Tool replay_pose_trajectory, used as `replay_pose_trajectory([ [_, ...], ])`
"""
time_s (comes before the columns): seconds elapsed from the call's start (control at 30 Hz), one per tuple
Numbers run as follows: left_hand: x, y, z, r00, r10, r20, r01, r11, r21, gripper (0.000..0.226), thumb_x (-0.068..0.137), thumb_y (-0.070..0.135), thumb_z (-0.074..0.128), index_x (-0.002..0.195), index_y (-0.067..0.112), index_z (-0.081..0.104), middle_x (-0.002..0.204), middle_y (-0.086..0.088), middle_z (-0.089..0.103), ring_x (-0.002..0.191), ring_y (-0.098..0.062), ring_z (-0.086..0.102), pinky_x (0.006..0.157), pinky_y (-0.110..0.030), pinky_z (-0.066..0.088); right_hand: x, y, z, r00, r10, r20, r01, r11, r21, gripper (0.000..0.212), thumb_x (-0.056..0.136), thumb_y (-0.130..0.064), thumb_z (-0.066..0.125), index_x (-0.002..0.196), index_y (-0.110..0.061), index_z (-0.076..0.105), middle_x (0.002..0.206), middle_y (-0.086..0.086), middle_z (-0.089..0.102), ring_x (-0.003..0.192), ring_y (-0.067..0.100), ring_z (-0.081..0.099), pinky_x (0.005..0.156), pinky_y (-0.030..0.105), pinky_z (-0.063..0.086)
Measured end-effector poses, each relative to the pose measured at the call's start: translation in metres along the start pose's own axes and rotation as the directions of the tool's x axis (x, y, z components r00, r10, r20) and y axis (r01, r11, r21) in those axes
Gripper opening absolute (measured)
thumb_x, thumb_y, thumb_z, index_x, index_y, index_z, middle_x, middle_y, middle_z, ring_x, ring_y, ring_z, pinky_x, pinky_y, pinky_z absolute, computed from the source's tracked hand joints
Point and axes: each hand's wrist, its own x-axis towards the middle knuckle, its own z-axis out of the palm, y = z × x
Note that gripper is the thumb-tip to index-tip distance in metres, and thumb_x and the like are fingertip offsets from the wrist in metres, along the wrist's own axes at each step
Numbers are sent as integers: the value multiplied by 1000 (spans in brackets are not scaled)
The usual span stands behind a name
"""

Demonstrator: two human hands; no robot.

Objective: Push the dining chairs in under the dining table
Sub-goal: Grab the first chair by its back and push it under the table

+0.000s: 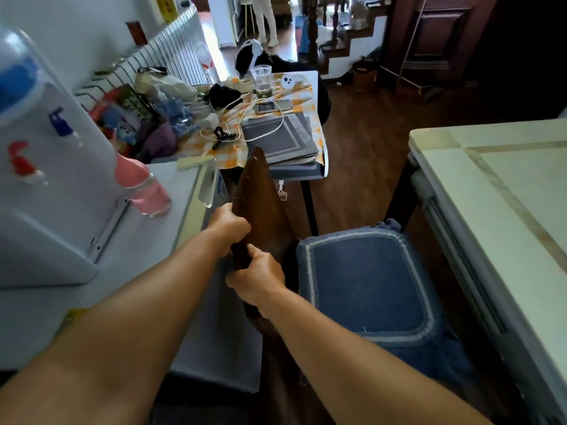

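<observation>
Where lettering might be looked for, on the small white tag (281,195) hanging under the far side table (319,87) and on the yellow strip at the top left, the print is too blurred to read.

Dining chair (362,280): dark brown wood, smooth and glossy, with a tall backrest (260,191) that tapers to a rounded top. The seat carries a blue fabric cushion (368,280), square with rounded corners and edged by a pale woven border. It stands in the near centre, its seat facing right toward the dining table (491,216), with only the right edge of the seat at the table's rim.

Dining table: pale cream top with tan inlaid bands, glossy, straight-edged, filling the right side.

Left hand (228,228): fingers wrapped tight around the left edge of the backrest, higher up. Right hand (259,279): closed firmly on the same edge, nearer and lower.

Water dispenser (46,167): white plastic, with blue and red taps, near left. A pink bottle (144,185) stands just beside it on a white cabinet (184,191).

Side table: orange-and-white checked cloth, cluttered; folded grey mats (282,133), a phone (273,106), white cables and a clear cup (261,79) lie on it.

Floor (362,142): dark wooden boards.
</observation>
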Motion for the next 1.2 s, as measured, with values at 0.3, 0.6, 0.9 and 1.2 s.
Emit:
replay_pose_trajectory([
  [0.3, -18, 0, -11, 1000, 9, 25, -7, 995, -100, 43, 84, 16, 63, 125, 12, 53, 120, -12, 63, 107, -31, 60, 89, -39, 51, -8, 2, -2, 996, -75, 42, 70, 993, 98, 62, 76, -32, 72, 132, -25, 46, 119, -2, 61, 104, 19, 59, 81, 32, 51],
  [0.6, -70, 30, -16, 957, 158, -243, -209, 957, -201, 61, 87, 43, 57, 139, 15, 40, 137, -11, 53, 118, -26, 54, 92, -36, 48, -52, 29, -45, 962, -121, -246, 181, 955, 237, 60, 82, -49, 63, 128, -14, 50, 106, -3, 61, 98, 14, 57, 69, 20, 44],
  [0.9, -202, 37, 14, 939, 153, -309, -283, 853, -438, 38, 87, 39, 59, 115, 13, 58, 111, -7, 68, 97, -21, 64, 81, -35, 54, -164, 62, -129, 771, -221, -598, 378, 913, 150, 36, 89, -37, 59, 109, -6, 58, 92, 5, 64, 76, 14, 59, 56, 15, 42],
  [1.2, -362, 38, 73, 952, 225, -209, -303, 791, -531, 17, 89, 31, 60, 98, 17, 59, 86, 2, 66, 69, -5, 59, 63, -20, 49, -298, 116, -176, 725, -204, -658, 390, 909, 148, 36, 91, -36, 56, 106, -4, 60, 103, 16, 70, 92, 30, 65, 86, 44, 52],
])
